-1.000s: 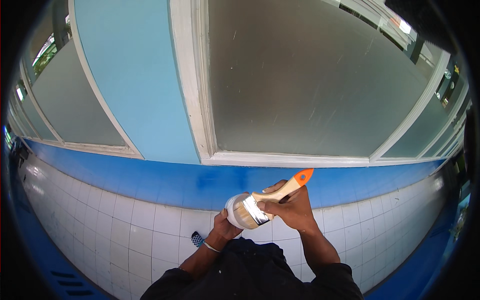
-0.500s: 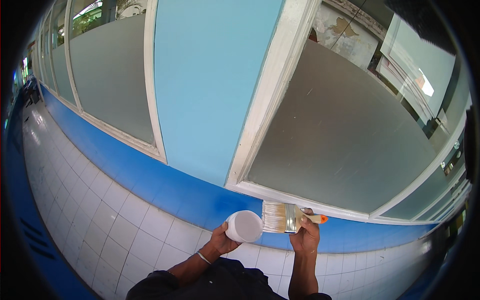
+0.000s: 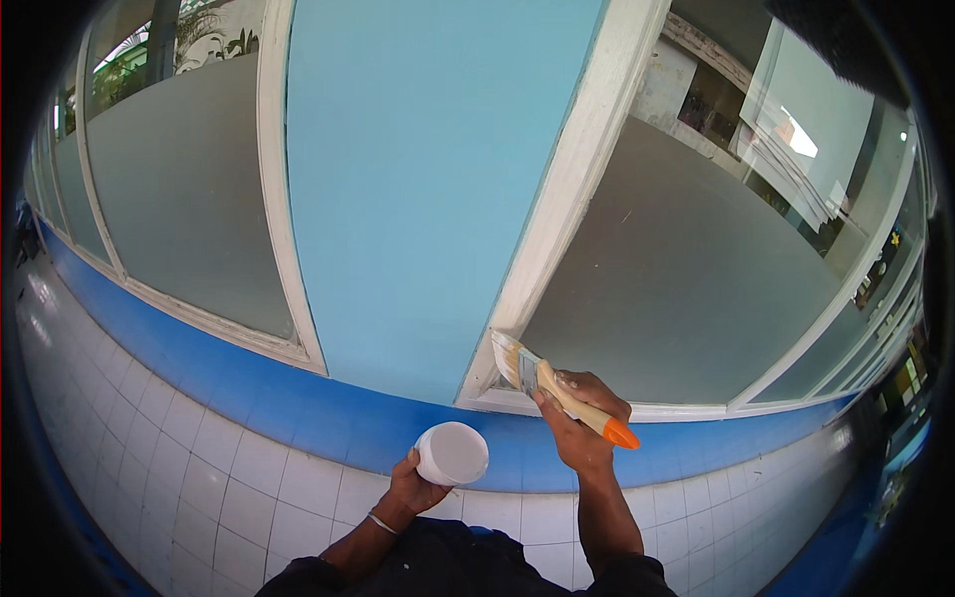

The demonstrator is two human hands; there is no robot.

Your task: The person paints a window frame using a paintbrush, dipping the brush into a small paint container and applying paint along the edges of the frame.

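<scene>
My left hand (image 3: 412,488) is closed round the side of a small white tub (image 3: 453,455), whose round opening faces up and shows pale paint inside. In my right hand (image 3: 587,423) is a wide paintbrush (image 3: 557,386) with a pale wooden handle, an orange tip and a metal band. Its bristles, coated in white, touch the white window frame (image 3: 542,264) near the lower corner, where the upright meets the bottom rail. The fingers wrap the handle close to the metal band.
A light blue wall panel (image 3: 428,189) stands left of the frame, with a darker blue band (image 3: 298,423) below it. Frosted window panes (image 3: 686,289) flank the panel. White tiles (image 3: 249,507) run below the band.
My right hand has lifted the brush from beside the tub up to the frame corner and turned it, bristles now up and left. The tub in my left hand has shifted slightly left.
</scene>
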